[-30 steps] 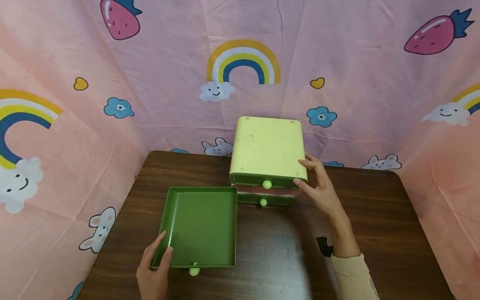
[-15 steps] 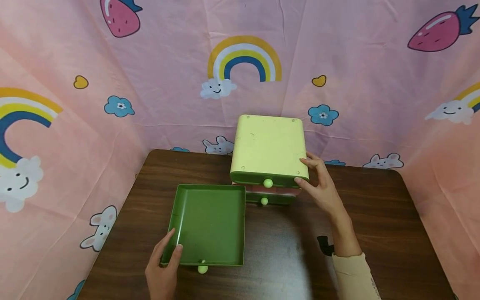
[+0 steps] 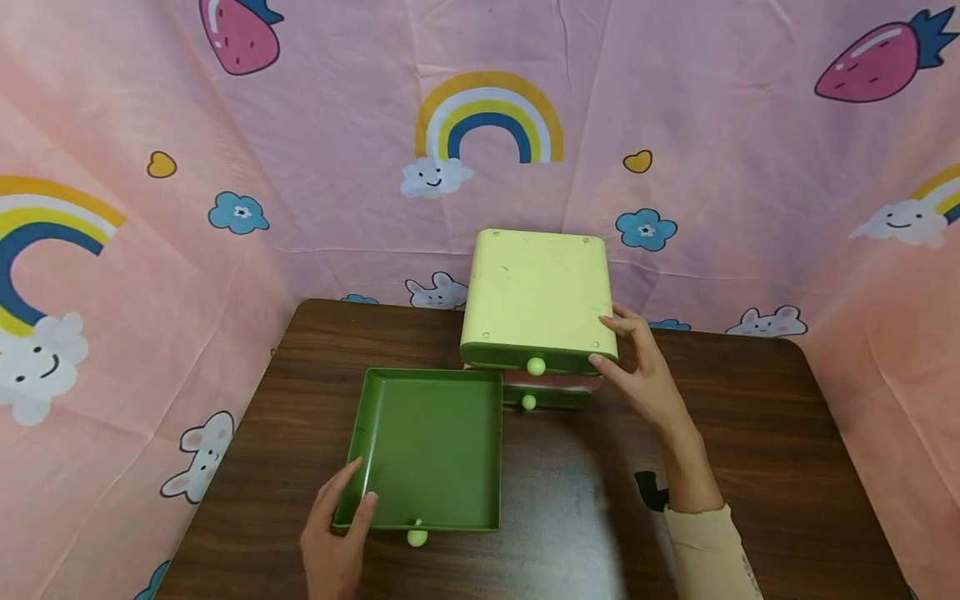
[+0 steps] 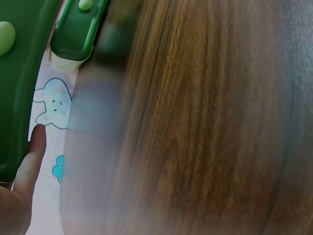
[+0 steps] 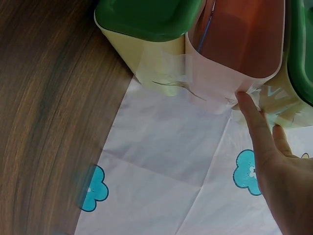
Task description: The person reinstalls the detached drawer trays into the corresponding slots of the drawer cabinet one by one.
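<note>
A shallow green drawer (image 3: 431,450) with a round pale knob (image 3: 417,538) is held by its front left corner in my left hand (image 3: 335,529), thumb on the inner side. It overlaps the lower left of a stacked drawer unit (image 3: 538,287) in the head view. My right hand (image 3: 645,375) grips the unit's right side, thumb at the front corner. In the right wrist view, a finger touches the housing beside the open pink middle slot (image 5: 239,39). Green drawers fill the levels above and below, the lower drawer (image 3: 551,398) partly hidden.
The dark wood table (image 3: 757,433) bears the unit near its back edge. A small dark object (image 3: 651,492) lies beside my right wrist. Printed pink cloth (image 3: 337,125) hangs behind and at both sides.
My left hand has carried the green drawer to the right, so it now covers more of the unit's lower left front. My right hand stays on the unit.
</note>
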The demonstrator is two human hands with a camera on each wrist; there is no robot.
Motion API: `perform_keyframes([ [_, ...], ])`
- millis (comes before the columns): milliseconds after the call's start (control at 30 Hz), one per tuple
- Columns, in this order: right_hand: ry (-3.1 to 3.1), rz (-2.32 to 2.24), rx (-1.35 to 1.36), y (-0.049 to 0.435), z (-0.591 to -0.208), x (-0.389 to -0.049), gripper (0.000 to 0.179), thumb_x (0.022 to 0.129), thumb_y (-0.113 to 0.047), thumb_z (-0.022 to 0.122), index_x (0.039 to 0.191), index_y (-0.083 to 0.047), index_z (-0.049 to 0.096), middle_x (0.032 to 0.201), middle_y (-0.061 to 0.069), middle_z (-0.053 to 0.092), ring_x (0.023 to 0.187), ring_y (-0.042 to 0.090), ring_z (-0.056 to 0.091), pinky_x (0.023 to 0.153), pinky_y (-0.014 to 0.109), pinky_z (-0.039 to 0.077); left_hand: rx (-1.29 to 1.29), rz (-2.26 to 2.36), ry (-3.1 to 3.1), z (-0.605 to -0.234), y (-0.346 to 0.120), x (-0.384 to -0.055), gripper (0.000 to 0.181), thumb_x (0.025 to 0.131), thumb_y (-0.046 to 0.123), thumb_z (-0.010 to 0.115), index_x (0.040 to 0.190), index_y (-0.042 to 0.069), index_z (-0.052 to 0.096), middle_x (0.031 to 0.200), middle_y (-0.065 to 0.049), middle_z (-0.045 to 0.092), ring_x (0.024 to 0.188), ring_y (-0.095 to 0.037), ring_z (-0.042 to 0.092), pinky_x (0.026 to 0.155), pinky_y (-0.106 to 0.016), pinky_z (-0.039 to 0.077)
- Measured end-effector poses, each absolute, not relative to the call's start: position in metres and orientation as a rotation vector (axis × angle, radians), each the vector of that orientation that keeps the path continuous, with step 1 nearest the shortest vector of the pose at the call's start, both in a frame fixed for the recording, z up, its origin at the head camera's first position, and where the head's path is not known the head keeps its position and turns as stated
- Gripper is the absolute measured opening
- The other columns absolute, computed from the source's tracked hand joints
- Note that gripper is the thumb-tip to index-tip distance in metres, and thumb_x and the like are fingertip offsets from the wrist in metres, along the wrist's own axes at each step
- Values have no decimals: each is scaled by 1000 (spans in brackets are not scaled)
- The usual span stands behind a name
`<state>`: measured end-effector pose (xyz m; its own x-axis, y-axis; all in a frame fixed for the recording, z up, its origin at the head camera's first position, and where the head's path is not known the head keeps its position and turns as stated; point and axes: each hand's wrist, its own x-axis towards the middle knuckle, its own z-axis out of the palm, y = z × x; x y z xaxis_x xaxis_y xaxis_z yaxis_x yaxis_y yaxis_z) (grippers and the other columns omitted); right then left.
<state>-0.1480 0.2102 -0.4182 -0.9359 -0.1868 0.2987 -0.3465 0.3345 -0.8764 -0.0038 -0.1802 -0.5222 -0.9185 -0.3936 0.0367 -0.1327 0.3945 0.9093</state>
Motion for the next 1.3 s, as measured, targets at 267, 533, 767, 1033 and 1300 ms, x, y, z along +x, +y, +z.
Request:
perform_keyframes([
  [267,-2416,1675,508,210,-419,-148,50,91,7,65,138,6,46,157,23,25,143,39,29,107,64,28,372,-1543,-2400,-525,-169,-3,42,90,11,74,129,24,67,138,-2,56,129,-13,45,103,-55,35],
  [533,-2403,1672,522,210,-421,-148,51,91,7,65,138,6,46,157,24,26,143,40,28,107,67,26,317,-1598,-2398,-528,-161,-1,43,89,10,75,129,23,66,139,-4,55,132,-26,44,103,-64,32],
  [767,-2395,1684,519,210,-421,-149,51,91,8,65,138,6,45,157,24,25,144,40,27,107,68,25,257,-1654,-2360,-523,-152,-1,45,89,6,74,131,20,66,138,-4,55,131,-15,43,103,-62,31],
  [1033,-2400,1682,525,211,-420,-149,52,91,9,65,138,7,45,158,24,24,144,40,28,107,66,26,268,-1665,-2409,-527,-139,-1,48,88,9,76,132,25,65,140,-1,52,128,-12,44,93,-41,42],
  [1300,-2405,1674,522,212,-420,-150,52,90,9,66,138,7,45,157,24,26,144,38,27,108,63,27,211,-1722,-2372,-524,-124,0,48,86,8,77,131,23,66,138,-3,54,128,-13,45,95,-48,39],
])
